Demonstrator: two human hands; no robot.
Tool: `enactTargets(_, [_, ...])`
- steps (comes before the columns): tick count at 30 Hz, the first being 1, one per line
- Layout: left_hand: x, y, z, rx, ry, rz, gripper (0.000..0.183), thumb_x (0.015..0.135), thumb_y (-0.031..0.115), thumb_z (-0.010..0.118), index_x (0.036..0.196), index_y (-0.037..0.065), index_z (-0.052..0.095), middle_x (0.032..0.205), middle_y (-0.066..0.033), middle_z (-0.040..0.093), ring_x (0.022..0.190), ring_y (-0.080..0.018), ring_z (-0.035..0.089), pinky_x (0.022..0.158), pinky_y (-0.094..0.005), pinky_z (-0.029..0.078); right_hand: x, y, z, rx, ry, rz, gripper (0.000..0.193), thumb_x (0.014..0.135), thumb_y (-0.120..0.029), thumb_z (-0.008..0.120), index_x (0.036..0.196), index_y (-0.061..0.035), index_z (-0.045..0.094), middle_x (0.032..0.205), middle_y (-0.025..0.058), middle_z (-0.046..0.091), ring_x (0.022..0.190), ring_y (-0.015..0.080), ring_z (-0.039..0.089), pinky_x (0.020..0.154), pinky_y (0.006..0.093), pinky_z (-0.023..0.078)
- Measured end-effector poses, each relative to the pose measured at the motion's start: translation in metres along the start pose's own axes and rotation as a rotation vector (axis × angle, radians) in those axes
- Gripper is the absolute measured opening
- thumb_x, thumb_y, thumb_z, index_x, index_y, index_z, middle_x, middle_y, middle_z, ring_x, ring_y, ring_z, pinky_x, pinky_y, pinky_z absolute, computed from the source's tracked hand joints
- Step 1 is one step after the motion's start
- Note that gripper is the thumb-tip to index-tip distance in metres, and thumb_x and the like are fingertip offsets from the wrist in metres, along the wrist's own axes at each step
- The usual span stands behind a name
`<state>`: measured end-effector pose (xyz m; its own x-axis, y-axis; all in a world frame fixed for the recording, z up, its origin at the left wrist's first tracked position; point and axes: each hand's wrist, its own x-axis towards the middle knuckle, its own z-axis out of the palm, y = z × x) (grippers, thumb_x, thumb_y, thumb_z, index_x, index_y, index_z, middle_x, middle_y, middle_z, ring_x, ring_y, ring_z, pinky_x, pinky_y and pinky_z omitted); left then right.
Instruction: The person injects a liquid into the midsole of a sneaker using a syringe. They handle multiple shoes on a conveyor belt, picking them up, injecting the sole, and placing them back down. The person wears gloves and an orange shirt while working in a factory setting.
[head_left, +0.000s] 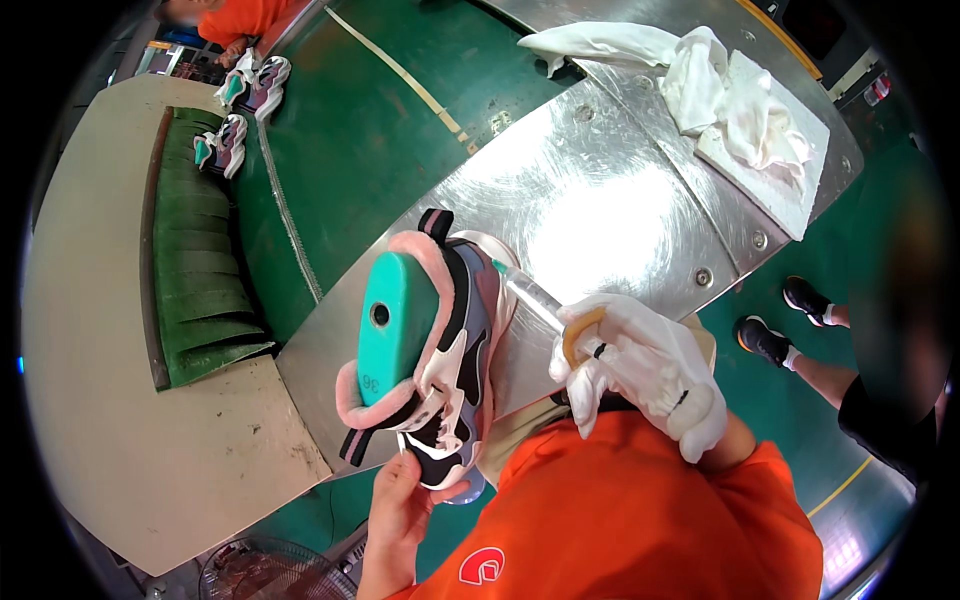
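Note:
A sneaker in black, white, grey and pink rests on the metal table, its toe end toward me. A teal shoe last fills its pink-lined opening. My bare left hand grips the toe end between thumb and fingers. In my white-gloved right hand is a clear syringe with a yellowish flange. Its teal tip points at the sneaker's sole edge on the right side; whether it touches, I cannot tell. The right fingers wrap around the back of the syringe.
White cloths lie on a white board at the table's far right. Several sneakers sit along the green belt. A slatted green flap borders the beige surface at left. A fan stands below; another person's shoes are at right.

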<state>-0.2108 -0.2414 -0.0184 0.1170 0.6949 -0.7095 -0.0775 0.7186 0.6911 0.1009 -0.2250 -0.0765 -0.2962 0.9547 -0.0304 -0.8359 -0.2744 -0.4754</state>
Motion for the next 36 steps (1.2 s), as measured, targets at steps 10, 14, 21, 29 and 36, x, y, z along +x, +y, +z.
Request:
enactTargets(10, [-0.003, -0.007, 0.013, 0.037, -0.057, -0.019, 0.054, 0.101, 0.037, 0.047, 0.126, -0.011, 0.043, 0.121, -0.0184, 0.060, 0.105, -0.0255, 0.065, 0.084, -0.0415, 0.060, -0.016, 0.008, 0.007, -0.137, -0.104, -0.057, 0.099, 0.051, -0.001, 0.078, 0.140, 0.0040, 0.034, 0.115, 0.0092, 0.048, 0.084, 0.0133, 0.053, 0.074, 0.0258, 0.048])
enactTargets(14, [-0.003, -0.005, -0.001, 0.063, -0.075, -0.014, 0.051, 0.101, 0.036, 0.047, 0.126, -0.009, 0.044, 0.121, -0.0176, 0.060, 0.106, -0.0256, 0.065, 0.083, -0.0407, 0.060, -0.018, 0.018, 0.023, -0.171, -0.110, -0.042, 0.104, 0.053, -0.004, 0.083, 0.142, 0.0023, 0.031, 0.116, 0.0091, 0.048, 0.085, 0.0130, 0.053, 0.075, 0.0257, 0.048])
enactTargets(21, [0.001, -0.005, -0.014, 0.261, -0.094, -0.019, 0.046, 0.102, 0.034, 0.045, 0.127, -0.005, 0.046, 0.113, -0.0156, 0.064, 0.096, -0.0253, 0.068, 0.075, -0.0388, 0.061, -0.025, 0.026, 0.030, -0.215, -0.151, -0.069, 0.109, 0.053, -0.007, 0.087, 0.144, 0.0016, 0.027, 0.120, 0.0101, 0.048, 0.088, 0.0135, 0.053, 0.076, 0.0261, 0.049])
enactTargets(29, [-0.008, 0.012, -0.017, 0.892, 0.081, 0.122, 0.043, 0.096, 0.029, 0.058, 0.125, -0.003, 0.055, 0.107, -0.0166, 0.067, 0.089, -0.0232, 0.068, 0.071, -0.0326, 0.056, -0.033, 0.031, 0.035, -0.272, -0.142, -0.054, 0.108, 0.053, -0.007, 0.086, 0.145, -0.0013, 0.029, 0.118, 0.0093, 0.047, 0.088, 0.0137, 0.052, 0.081, 0.0270, 0.047])
enactTargets(36, [0.004, 0.039, 0.023, 1.054, 0.134, 0.851, 0.057, 0.078, 0.016, 0.075, 0.129, 0.001, 0.053, 0.128, -0.0192, 0.056, 0.111, -0.0290, 0.060, 0.089, -0.0377, 0.049, -0.037, 0.031, 0.034, -0.207, -0.122, -0.137, 0.108, 0.049, -0.008, 0.084, 0.142, -0.0002, 0.030, 0.117, 0.0105, 0.047, 0.096, 0.0183, 0.055, 0.086, 0.0312, 0.047])
